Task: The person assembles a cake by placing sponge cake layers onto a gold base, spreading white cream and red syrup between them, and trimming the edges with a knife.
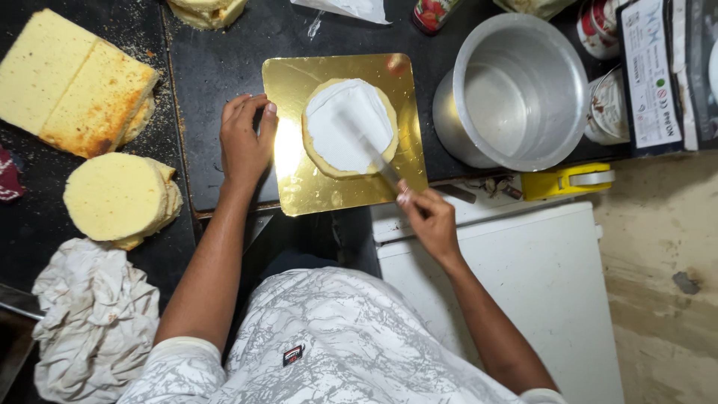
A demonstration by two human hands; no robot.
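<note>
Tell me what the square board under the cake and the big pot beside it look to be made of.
The square board looks like foil-faced card: mirror-bright gold with glare near the left hand. The pot looks like bare aluminium: dull silver-grey, brushed inside, soft reflections. Neither is certain from looks alone.

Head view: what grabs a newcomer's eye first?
The shiny gold cake board at centre, carrying a round sponge layer coated in white cream. The right hand draws a spatula across the cream while the left hand steadies the board's left edge. A big aluminium pot stands just right of it.
</note>
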